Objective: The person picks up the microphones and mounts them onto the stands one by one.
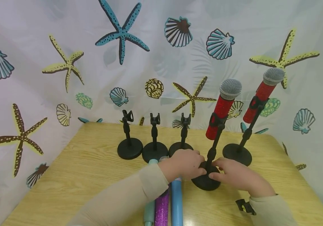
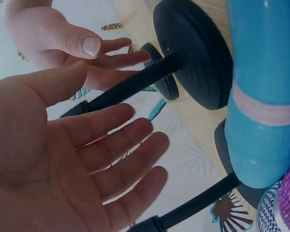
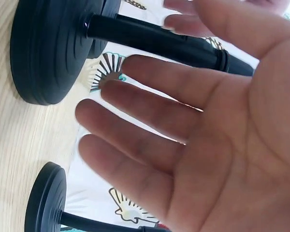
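Observation:
Both hands flank the low part of a black microphone stand that carries a red microphone with a silver mesh head, tilted in its clip. On the left of the pole, my left hand has its fingers extended, and the left wrist view shows its bare palm. My right hand is on the pole's other side, its fingers straight and spread just above the base. Neither hand curls round the stand; whether fingertips touch it I cannot tell.
Behind to the right, another stand bears a second red microphone. Several bare stands line the back left. A light green, a purple glittery and a blue microphone lie in front. A loose black clip lies by the right sleeve.

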Action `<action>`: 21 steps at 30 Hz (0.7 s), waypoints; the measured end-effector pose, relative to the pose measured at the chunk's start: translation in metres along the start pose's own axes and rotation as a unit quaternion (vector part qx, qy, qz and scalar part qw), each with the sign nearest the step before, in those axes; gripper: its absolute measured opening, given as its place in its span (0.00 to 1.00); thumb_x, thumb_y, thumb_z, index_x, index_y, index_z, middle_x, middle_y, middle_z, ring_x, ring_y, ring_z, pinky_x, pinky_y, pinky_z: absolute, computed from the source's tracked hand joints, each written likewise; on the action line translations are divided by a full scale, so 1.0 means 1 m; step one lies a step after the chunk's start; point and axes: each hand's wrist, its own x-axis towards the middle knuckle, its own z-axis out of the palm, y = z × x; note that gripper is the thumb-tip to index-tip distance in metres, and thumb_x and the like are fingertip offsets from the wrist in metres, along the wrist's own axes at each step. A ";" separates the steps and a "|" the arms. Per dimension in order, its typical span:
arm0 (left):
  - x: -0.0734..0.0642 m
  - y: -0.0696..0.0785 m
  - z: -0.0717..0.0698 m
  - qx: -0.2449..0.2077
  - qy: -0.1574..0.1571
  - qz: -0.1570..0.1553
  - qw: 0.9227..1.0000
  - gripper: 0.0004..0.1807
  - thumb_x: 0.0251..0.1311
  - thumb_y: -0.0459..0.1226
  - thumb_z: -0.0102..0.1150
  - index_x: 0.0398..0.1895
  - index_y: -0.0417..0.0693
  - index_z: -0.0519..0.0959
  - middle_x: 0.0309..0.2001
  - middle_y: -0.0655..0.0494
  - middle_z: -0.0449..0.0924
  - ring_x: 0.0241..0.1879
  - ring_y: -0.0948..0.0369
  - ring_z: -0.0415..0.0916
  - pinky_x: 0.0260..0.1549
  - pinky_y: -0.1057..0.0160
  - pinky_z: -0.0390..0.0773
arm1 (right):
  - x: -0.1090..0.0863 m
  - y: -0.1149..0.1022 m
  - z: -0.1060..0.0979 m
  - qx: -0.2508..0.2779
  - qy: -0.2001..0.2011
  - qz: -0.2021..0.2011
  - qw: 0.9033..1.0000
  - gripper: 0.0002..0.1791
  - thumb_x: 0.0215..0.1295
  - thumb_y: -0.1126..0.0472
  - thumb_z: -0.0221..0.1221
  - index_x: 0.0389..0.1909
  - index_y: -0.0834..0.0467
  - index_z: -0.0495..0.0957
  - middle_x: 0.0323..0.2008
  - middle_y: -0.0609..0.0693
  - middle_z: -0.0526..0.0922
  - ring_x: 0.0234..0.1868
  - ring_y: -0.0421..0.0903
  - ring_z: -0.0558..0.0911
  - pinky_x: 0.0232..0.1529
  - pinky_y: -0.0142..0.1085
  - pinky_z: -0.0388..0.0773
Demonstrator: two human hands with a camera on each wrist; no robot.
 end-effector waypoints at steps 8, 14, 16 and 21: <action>-0.004 0.015 0.012 0.013 -0.100 -0.004 0.995 0.23 0.65 0.64 0.57 0.45 0.60 0.85 0.37 0.66 0.81 0.34 0.66 0.76 0.37 0.56 0.78 | 0.000 -0.007 0.008 -0.028 -0.037 -0.001 0.999 0.29 0.65 0.44 0.66 0.56 0.62 0.82 0.58 0.58 0.79 0.57 0.57 0.80 0.57 0.55 0.74; -0.003 0.021 0.018 0.006 -0.141 -0.016 0.990 0.23 0.63 0.64 0.59 0.40 0.58 0.86 0.37 0.65 0.82 0.36 0.65 0.76 0.41 0.58 0.76 | 0.003 -0.009 0.011 -0.012 -0.073 0.005 0.997 0.26 0.65 0.46 0.67 0.55 0.61 0.83 0.59 0.58 0.79 0.60 0.58 0.78 0.60 0.56 0.72; -0.001 0.023 0.019 0.009 -0.150 -0.011 0.989 0.23 0.63 0.64 0.59 0.40 0.58 0.86 0.38 0.64 0.82 0.36 0.65 0.76 0.41 0.59 0.76 | 0.003 -0.010 0.011 -0.016 -0.076 0.008 0.997 0.27 0.65 0.46 0.67 0.55 0.62 0.83 0.60 0.59 0.79 0.61 0.59 0.78 0.60 0.57 0.71; 0.006 0.027 0.018 0.023 -0.168 -0.011 0.986 0.24 0.64 0.65 0.57 0.47 0.61 0.87 0.52 0.67 0.81 0.50 0.66 0.78 0.49 0.60 0.76 | 0.004 -0.007 0.012 -0.032 -0.070 0.016 0.997 0.27 0.65 0.45 0.66 0.55 0.62 0.83 0.61 0.60 0.78 0.62 0.60 0.77 0.60 0.56 0.72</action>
